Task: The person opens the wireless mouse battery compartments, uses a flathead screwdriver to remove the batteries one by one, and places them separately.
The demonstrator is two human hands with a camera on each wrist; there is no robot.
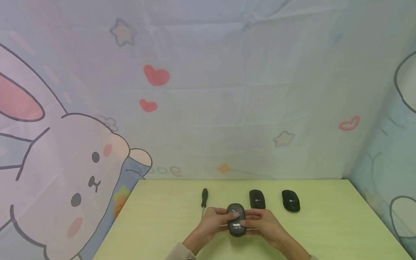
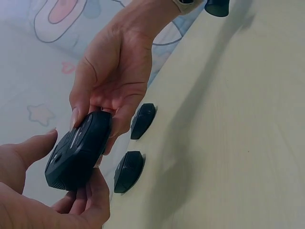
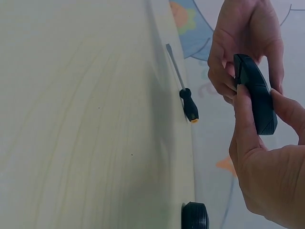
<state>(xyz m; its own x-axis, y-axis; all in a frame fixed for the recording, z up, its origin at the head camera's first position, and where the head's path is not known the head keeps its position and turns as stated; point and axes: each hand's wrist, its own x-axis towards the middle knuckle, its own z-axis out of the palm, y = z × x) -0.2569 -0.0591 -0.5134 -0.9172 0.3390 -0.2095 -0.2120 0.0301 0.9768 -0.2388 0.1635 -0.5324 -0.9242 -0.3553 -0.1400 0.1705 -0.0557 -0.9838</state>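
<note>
Both hands hold a black computer mouse [image 1: 236,231] above the table, its labelled underside facing the head camera. My right hand [image 1: 268,225] grips one side, thumb on the underside and fingers behind; the right wrist view shows that pinch on the mouse [image 3: 259,102]. On the other side is my left hand [image 1: 209,224], its fingers curled beneath the mouse. Its thumb [image 2: 40,145] stands a little off the mouse in the left wrist view. Behind the hands, two more black mice [image 1: 257,199] [image 1: 290,200] lie on the table.
A screwdriver [image 1: 204,198] with a dark handle lies left of the mice, its shaft partly behind my left hand. The pale yellow-green table [image 1: 331,224] ends at a cartoon-printed cloth [image 1: 208,119] that hangs behind and at the sides.
</note>
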